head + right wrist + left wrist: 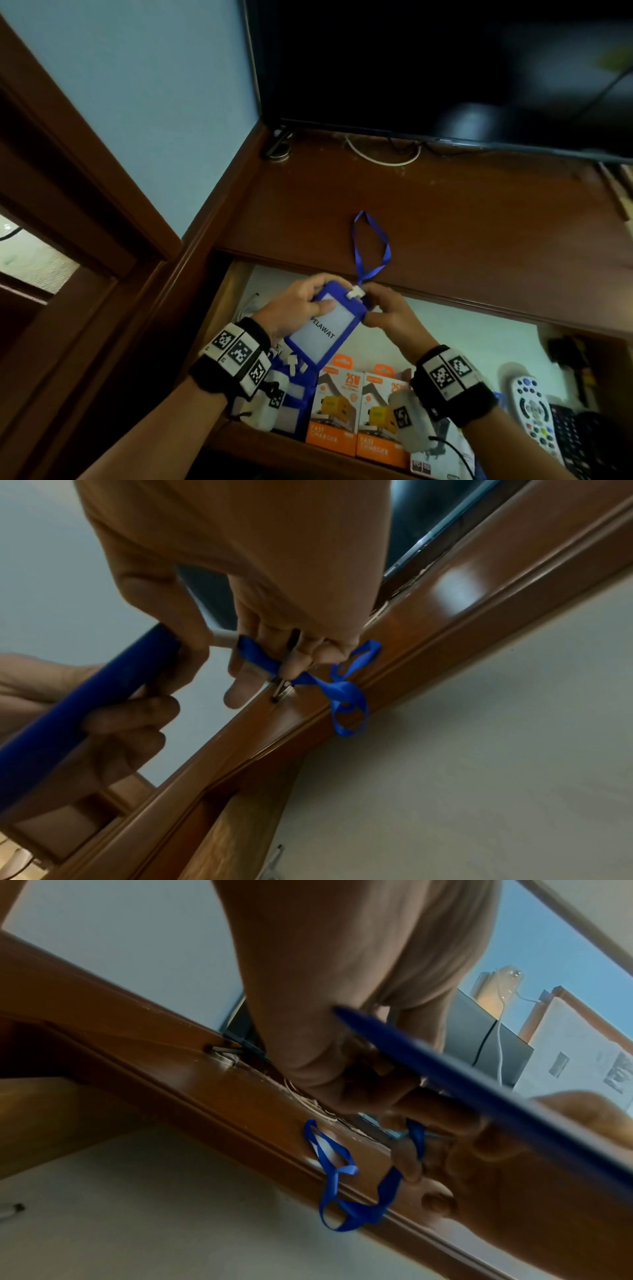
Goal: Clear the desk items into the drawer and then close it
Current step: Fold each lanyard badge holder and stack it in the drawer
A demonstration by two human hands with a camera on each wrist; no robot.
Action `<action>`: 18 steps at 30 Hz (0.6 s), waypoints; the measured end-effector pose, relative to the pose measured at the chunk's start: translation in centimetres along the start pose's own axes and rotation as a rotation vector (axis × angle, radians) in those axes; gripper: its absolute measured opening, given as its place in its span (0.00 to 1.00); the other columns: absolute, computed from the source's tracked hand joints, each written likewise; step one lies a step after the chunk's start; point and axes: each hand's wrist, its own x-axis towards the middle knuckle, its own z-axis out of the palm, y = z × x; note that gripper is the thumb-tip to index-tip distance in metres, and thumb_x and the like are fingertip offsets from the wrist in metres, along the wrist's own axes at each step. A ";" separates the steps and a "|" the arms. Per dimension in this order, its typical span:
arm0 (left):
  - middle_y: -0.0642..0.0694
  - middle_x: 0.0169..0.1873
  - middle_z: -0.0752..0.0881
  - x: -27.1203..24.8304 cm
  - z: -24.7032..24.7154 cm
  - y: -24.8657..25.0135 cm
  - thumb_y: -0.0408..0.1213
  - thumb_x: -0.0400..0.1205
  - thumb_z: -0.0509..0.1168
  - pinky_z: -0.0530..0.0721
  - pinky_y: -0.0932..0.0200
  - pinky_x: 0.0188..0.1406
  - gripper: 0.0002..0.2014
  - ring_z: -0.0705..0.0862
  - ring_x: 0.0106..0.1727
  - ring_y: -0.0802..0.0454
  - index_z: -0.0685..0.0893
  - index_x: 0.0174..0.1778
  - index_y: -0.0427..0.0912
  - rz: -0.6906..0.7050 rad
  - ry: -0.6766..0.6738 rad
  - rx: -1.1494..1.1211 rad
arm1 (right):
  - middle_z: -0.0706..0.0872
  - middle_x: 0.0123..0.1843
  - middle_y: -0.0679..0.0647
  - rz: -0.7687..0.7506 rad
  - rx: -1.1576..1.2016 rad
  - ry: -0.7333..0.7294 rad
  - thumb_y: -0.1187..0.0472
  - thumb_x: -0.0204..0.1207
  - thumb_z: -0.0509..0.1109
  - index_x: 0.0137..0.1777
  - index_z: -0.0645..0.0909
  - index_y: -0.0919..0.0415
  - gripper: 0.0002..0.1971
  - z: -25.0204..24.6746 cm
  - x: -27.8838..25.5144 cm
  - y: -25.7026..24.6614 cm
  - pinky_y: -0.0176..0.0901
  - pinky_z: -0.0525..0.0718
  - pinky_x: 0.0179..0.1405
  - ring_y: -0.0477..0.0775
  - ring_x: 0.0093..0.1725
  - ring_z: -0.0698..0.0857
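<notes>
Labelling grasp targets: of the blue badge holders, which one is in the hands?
The blue plastic badge holder reading PELAWAT, gripped by left hand and right hand; the other blue holders lie in the drawer.

The room is dim, with a cool cast on the wall (137, 102). The dark screen (445, 61) swallows light and gives back only a faint smeared reflection. Head view bends straight edges outward toward the corners, and its lower right goes soft. A pale glare patch sits on the varnished desk (455, 588) in the right wrist view. Both wrist views are blurred up close; the badge holder (462, 1069) smears into a blue streak.
</notes>
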 end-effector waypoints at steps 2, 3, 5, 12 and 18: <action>0.35 0.57 0.85 0.1 0.0 0.0 0.26 0.84 0.59 0.84 0.44 0.51 0.16 0.86 0.49 0.43 0.79 0.62 0.48 0.026 0.027 -0.055 | 0.83 0.37 0.64 0.017 -0.030 0.089 0.63 0.62 0.68 0.39 0.84 0.68 0.09 0.0 0.1 0.7 0.57 0.76 0.47 0.61 0.39 0.78; 0.37 0.56 0.86 0.2 0.1 0.1 0.26 0.84 0.59 0.86 0.49 0.47 0.16 0.86 0.48 0.46 0.79 0.63 0.48 0.041 0.048 -0.096 | 0.83 0.38 0.66 0.050 -0.008 0.136 0.63 0.69 0.67 0.38 0.84 0.69 0.08 -0.1 0.0 0.8 0.59 0.75 0.51 0.63 0.43 0.78; 0.39 0.58 0.86 0.4 0.6 0.4 0.26 0.84 0.59 0.87 0.53 0.44 0.17 0.87 0.48 0.46 0.79 0.65 0.48 0.067 0.086 -0.227 | 0.78 0.42 0.64 0.110 0.057 0.220 0.64 0.81 0.63 0.36 0.83 0.67 0.13 -0.3 -0.2 0.6 0.54 0.72 0.54 0.61 0.48 0.76; 0.44 0.60 0.84 2.2 3.7 3.1 0.28 0.84 0.59 0.88 0.47 0.50 0.21 0.87 0.52 0.45 0.76 0.70 0.54 0.160 0.236 -0.440 | 0.87 0.51 0.64 0.074 0.474 0.257 0.56 0.86 0.55 0.58 0.81 0.62 0.15 0.1 -0.6 -2.7 0.56 0.82 0.50 0.64 0.49 0.84; 0.48 0.64 0.82 3.1 4.7 3.5 0.21 0.82 0.58 0.84 0.41 0.61 0.31 0.84 0.62 0.43 0.67 0.76 0.54 0.240 0.407 -0.731 | 0.86 0.45 0.54 0.006 0.392 0.152 0.51 0.77 0.68 0.55 0.79 0.59 0.14 0.6 -1.6 -3.1 0.37 0.84 0.35 0.49 0.40 0.85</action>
